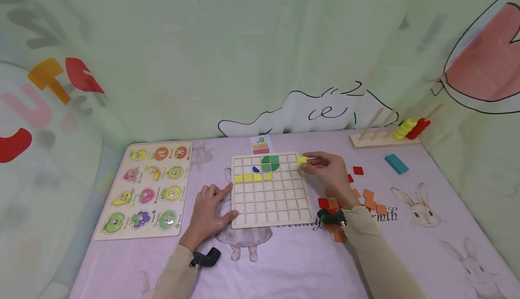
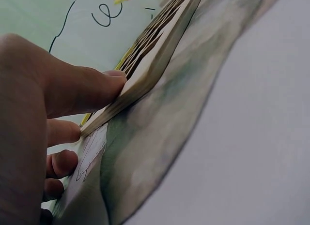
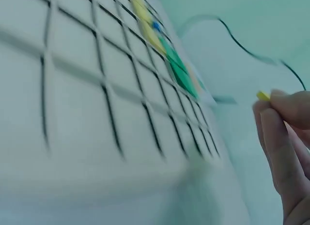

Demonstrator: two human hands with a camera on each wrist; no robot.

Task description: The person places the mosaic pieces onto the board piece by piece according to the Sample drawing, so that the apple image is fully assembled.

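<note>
A wooden grid board [image 1: 271,205] lies in the middle of the table in the head view. My right hand [image 1: 330,171] pinches a yellow square tile [image 1: 301,160] between thumb and fingertips, at the board's upper right edge. In the right wrist view the tile [image 3: 263,96] shows edge-on. My left hand [image 1: 208,209] rests at the board's left side, thumb and index fingertip touching its edge, other fingers loosely bent. On the grid sit green pieces [image 1: 270,163] forming a leaf-like shape, a small blue piece [image 1: 256,169] and a row of yellow pieces [image 1: 248,178].
A picture card [image 1: 261,144] lies behind the board. Red and orange tiles [image 1: 369,194] are scattered at right, partly under my right forearm. A teal block [image 1: 396,164] and a peg stand with beads [image 1: 386,142] are farther right. A fruit puzzle board [image 1: 139,230] lies left.
</note>
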